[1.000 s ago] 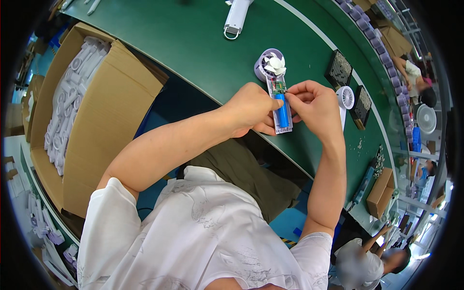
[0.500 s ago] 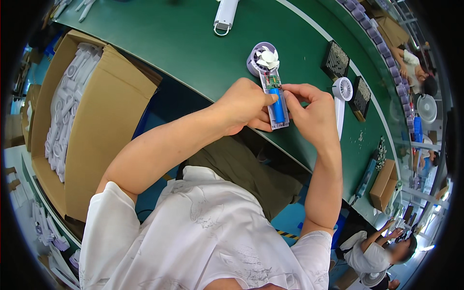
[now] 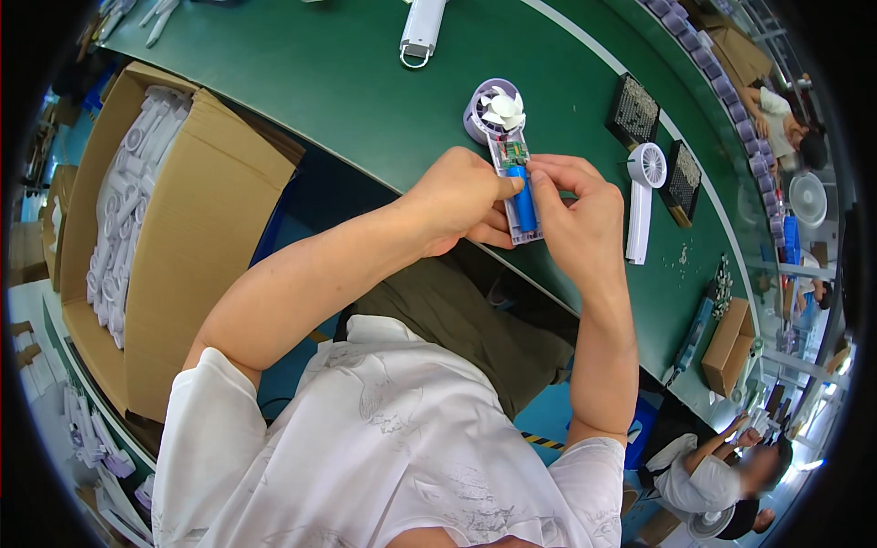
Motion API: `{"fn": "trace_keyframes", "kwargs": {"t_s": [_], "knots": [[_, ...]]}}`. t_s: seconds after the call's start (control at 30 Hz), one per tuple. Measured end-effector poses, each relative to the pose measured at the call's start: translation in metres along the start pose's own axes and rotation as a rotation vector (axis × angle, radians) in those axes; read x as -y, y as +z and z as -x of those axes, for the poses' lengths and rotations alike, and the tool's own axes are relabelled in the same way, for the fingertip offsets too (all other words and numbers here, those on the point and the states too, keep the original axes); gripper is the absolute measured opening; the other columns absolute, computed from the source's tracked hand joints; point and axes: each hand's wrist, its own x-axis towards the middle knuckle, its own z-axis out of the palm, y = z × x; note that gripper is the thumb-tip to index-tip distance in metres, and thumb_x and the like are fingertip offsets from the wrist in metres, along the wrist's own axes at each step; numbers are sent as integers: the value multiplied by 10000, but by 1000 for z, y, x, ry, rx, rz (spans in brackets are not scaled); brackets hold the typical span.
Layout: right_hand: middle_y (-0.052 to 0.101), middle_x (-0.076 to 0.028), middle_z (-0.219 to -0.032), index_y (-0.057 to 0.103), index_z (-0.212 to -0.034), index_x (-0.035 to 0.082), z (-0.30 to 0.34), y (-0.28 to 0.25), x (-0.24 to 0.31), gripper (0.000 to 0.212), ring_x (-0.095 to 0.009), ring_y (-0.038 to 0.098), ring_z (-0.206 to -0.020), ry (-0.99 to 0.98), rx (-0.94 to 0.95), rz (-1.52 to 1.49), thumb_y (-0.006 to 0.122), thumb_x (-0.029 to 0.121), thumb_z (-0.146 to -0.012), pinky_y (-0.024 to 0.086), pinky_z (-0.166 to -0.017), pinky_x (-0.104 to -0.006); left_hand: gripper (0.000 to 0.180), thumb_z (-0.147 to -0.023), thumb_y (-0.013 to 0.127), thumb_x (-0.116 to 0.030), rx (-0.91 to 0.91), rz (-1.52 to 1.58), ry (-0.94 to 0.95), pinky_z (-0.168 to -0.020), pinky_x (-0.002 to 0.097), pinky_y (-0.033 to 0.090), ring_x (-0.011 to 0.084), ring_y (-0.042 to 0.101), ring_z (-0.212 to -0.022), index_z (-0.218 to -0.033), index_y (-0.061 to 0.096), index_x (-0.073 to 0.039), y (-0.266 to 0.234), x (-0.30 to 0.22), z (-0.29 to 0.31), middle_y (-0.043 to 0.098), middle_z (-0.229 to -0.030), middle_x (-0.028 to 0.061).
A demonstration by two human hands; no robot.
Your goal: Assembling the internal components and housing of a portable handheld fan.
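Note:
An opened handheld fan (image 3: 486,128) lies at the near edge of the green table, its lavender round head pointing away from me. White blades show in the head. Below them the handle holds a small green circuit board (image 3: 514,153) and a blue cylindrical battery (image 3: 522,203). My left hand (image 3: 466,196) is closed around the handle's left side, thumb on the battery. At the right side, my right hand (image 3: 577,205) has thumb and fingers drawn together by the board and the battery's upper end; anything tiny between those fingertips is hidden.
A white fan cover piece (image 3: 642,205) and two dark trays of small parts (image 3: 634,111) lie to the right. Beyond are a teal electric screwdriver (image 3: 692,340) and a small carton (image 3: 728,349). A big carton of white parts (image 3: 219,173) stands left. Another white fan (image 3: 423,27) lies ahead.
My right hand has shifted slightly left, its fingertips closer over the battery's upper end. The left hand keeps its hold on the fan.

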Motion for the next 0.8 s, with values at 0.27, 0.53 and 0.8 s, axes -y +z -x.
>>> {"fn": "trace_keyframes", "kwargs": {"t_s": [0.27, 0.53, 0.8], "knots": [[778, -119, -835, 777, -1028, -61, -10, -7, -27, 230, -150, 735, -751, 231, 23, -314, 687, 136, -951, 579, -681, -292, 311, -1044, 559, -115, 4, 12, 2, -784, 451, 659, 358, 759, -928, -1175, 598, 164, 1, 0, 1, 710, -1052, 261], [766, -117, -827, 766, -1022, -73, -18, -12, -32, 256, -131, 696, -707, 201, 94, -265, 699, 161, -944, 555, -649, -286, 362, -1043, 592, -149, 19, -42, 10, -823, 455, 655, 363, 759, -977, -1186, 579, 183, 0, 0, 1, 714, -1091, 264], [769, -140, -923, 775, -1050, -37, -10, -12, -21, 220, -192, 733, -801, 90, 77, -129, 698, 141, -945, 591, -708, -313, 370, -1047, 595, -160, 29, -18, 18, -840, 459, 655, 361, 758, -988, -1197, 574, 178, 0, -1, 2, 712, -1096, 264]]}}
